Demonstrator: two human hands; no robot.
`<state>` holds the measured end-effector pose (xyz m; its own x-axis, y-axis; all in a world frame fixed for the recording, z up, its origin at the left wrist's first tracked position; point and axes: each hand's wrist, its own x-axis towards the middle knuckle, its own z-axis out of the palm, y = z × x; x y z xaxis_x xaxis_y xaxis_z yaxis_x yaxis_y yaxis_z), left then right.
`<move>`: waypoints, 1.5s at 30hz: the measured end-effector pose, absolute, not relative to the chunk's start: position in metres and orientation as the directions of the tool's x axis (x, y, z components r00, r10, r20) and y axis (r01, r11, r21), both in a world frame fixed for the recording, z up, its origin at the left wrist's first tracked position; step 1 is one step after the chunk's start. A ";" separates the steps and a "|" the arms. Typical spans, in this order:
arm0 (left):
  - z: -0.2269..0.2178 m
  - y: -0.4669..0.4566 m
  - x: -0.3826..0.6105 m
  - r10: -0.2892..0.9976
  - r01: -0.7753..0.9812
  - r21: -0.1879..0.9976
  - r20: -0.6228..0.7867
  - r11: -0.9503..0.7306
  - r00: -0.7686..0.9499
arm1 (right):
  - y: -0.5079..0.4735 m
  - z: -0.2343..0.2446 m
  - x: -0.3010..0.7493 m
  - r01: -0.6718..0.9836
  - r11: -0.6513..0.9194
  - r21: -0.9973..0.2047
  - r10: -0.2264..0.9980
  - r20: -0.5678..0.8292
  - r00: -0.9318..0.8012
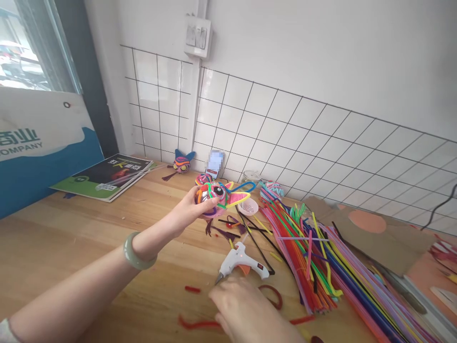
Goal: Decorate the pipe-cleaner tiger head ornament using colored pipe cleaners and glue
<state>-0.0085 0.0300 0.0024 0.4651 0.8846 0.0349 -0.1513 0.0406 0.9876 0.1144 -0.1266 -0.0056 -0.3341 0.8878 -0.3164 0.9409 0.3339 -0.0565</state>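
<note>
Gripping a pipe-cleaner figure point(219, 195) in the left hand point(194, 207), fingers clamped round it, above the wooden table point(71, 238). Hovering the right hand point(246, 309) (blurred, grip impossible to tell) just beside 1 glue gun point(243, 261).

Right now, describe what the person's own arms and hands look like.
The left hand and right hand are bare, no gloves or rings visible. A smooth, pale green bangle circles the left wrist. A pale sleeve edge shows near the elbow.
</note>
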 end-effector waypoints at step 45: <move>-0.008 0.020 0.000 0.920 -0.406 0.914 0.176 -0.021 0.349 | -0.113 0.018 0.170 0.577 0.279 -0.767 0.842 0.485 0.237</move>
